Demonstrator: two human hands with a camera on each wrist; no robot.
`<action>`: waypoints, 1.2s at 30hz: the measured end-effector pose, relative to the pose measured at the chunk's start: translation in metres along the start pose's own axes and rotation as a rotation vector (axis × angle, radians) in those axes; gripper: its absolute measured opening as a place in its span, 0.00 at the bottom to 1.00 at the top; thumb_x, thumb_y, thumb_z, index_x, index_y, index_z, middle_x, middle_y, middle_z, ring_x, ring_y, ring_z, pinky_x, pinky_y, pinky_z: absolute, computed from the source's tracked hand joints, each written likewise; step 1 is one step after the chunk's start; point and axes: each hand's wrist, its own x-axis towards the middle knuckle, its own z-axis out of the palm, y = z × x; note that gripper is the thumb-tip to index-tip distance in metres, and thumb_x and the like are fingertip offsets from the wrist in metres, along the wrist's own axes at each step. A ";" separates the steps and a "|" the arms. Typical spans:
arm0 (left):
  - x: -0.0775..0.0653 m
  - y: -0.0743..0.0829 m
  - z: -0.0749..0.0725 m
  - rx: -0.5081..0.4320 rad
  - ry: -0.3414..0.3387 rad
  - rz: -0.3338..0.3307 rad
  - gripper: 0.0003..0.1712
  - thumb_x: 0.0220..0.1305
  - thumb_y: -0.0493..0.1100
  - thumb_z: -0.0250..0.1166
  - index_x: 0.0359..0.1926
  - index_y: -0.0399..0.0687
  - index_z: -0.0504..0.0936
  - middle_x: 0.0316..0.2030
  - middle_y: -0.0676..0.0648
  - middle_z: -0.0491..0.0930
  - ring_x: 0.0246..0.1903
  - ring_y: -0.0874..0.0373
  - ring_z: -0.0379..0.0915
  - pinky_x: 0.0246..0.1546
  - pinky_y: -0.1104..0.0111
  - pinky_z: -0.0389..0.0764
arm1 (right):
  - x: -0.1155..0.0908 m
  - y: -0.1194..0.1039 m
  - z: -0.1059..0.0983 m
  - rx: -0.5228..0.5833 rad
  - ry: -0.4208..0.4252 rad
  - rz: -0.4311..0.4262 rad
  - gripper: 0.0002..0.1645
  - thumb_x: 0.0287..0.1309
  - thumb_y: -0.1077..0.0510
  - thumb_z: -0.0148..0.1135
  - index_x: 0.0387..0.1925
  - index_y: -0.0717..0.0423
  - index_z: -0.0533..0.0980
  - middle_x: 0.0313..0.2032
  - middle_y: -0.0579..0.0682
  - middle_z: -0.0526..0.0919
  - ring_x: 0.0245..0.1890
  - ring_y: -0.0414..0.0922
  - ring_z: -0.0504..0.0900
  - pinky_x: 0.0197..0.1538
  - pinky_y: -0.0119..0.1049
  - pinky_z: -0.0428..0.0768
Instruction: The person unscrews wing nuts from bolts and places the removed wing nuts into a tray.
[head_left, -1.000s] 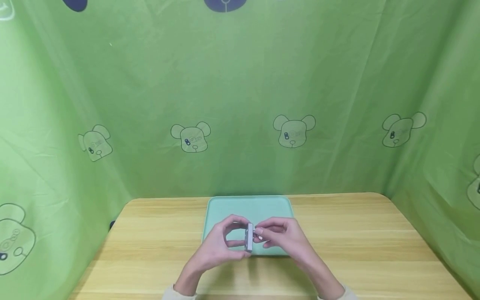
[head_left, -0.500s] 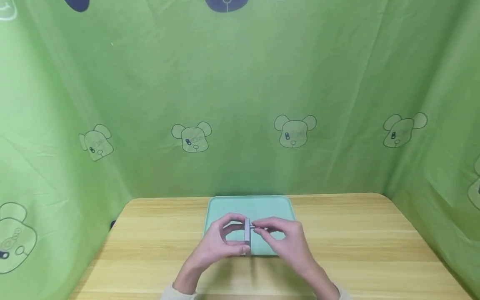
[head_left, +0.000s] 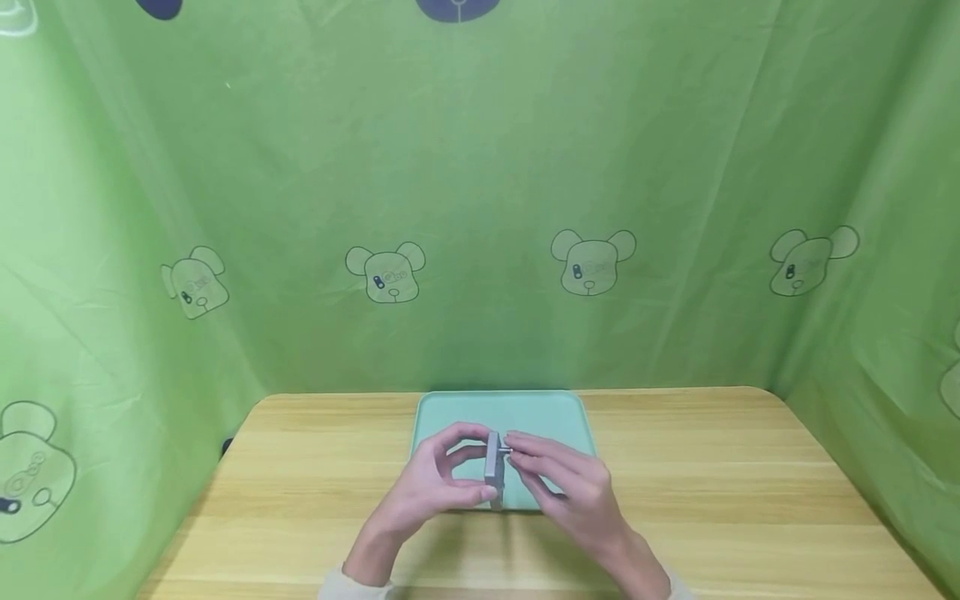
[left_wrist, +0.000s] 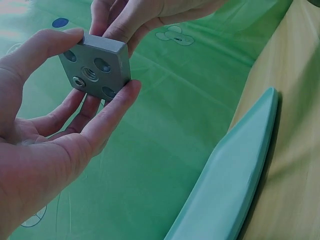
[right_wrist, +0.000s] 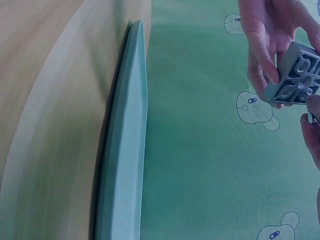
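My left hand [head_left: 427, 487] grips a square grey metal plate [head_left: 492, 467] by its edges, standing on edge in the air over the tray's front. In the left wrist view the plate [left_wrist: 86, 56] shows a threaded hole at its centre and round corner holes, one with a socketed metal piece [left_wrist: 79, 81] in it. The right wrist view shows its recessed back face [right_wrist: 285, 82]. My right hand [head_left: 577, 487] pinches a thin metal rod [head_left: 506, 450] at the plate's right face, fingertips close to the plate. The rod's far end is hidden by the fingers.
A mint-green tray [head_left: 498, 406] lies on the wooden table [head_left: 712, 467], behind and below the hands. Green curtains [head_left: 480, 167] printed with bear heads enclose the table at the back and sides.
The plate has risen slightly and turned a little. My right hand has changed its grip from loosely curled fingers to longer fingers drawn together over the rod, nearer the plate.
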 end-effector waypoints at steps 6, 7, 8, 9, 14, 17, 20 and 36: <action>0.000 -0.001 0.000 -0.016 -0.005 0.004 0.34 0.56 0.29 0.73 0.64 0.36 0.72 0.64 0.37 0.70 0.66 0.26 0.63 0.52 0.53 0.88 | -0.003 0.000 0.000 0.015 0.002 0.031 0.10 0.68 0.63 0.65 0.35 0.67 0.86 0.40 0.64 0.88 0.39 0.58 0.89 0.51 0.38 0.89; 0.000 -0.001 0.000 -0.017 -0.005 0.008 0.34 0.56 0.29 0.73 0.64 0.35 0.72 0.64 0.36 0.70 0.66 0.26 0.63 0.52 0.52 0.88 | -0.003 0.001 0.000 0.021 0.002 0.048 0.09 0.68 0.63 0.66 0.35 0.67 0.86 0.40 0.64 0.88 0.40 0.58 0.89 0.51 0.38 0.89; 0.000 -0.001 0.000 -0.016 -0.003 0.009 0.34 0.56 0.29 0.73 0.64 0.35 0.72 0.64 0.36 0.70 0.66 0.26 0.64 0.52 0.52 0.88 | -0.004 0.001 0.000 0.029 -0.002 0.067 0.08 0.67 0.63 0.67 0.36 0.66 0.86 0.40 0.64 0.88 0.40 0.58 0.89 0.51 0.37 0.88; 0.000 -0.002 0.000 -0.009 0.002 0.010 0.34 0.56 0.29 0.73 0.64 0.35 0.72 0.64 0.37 0.70 0.65 0.28 0.65 0.52 0.52 0.88 | -0.005 0.001 0.000 0.038 -0.009 0.087 0.07 0.65 0.63 0.69 0.37 0.65 0.86 0.41 0.63 0.88 0.40 0.58 0.89 0.52 0.37 0.88; 0.001 -0.002 0.000 0.023 0.031 0.017 0.34 0.55 0.28 0.73 0.63 0.32 0.72 0.64 0.35 0.69 0.64 0.36 0.70 0.52 0.51 0.88 | -0.002 0.001 -0.005 0.152 -0.011 0.244 0.12 0.49 0.70 0.77 0.38 0.62 0.86 0.42 0.63 0.88 0.42 0.57 0.89 0.56 0.36 0.86; 0.002 -0.002 0.001 0.040 0.045 0.020 0.35 0.53 0.27 0.74 0.62 0.32 0.73 0.64 0.35 0.68 0.65 0.38 0.70 0.54 0.50 0.87 | -0.001 -0.002 -0.009 0.253 0.017 0.423 0.16 0.46 0.76 0.75 0.39 0.65 0.86 0.42 0.63 0.88 0.43 0.55 0.89 0.56 0.36 0.86; 0.003 -0.002 0.002 0.064 0.055 0.024 0.36 0.50 0.25 0.75 0.62 0.34 0.73 0.63 0.36 0.69 0.65 0.39 0.69 0.56 0.50 0.85 | -0.002 -0.004 -0.014 0.321 0.022 0.701 0.14 0.55 0.74 0.72 0.43 0.63 0.85 0.43 0.61 0.89 0.43 0.51 0.89 0.54 0.37 0.88; 0.005 -0.007 0.005 0.172 0.036 0.056 0.37 0.48 0.25 0.75 0.61 0.38 0.74 0.62 0.32 0.71 0.67 0.37 0.67 0.60 0.54 0.83 | 0.000 -0.003 -0.018 0.611 -0.168 1.400 0.23 0.63 0.58 0.71 0.52 0.73 0.80 0.43 0.64 0.88 0.42 0.55 0.90 0.47 0.48 0.91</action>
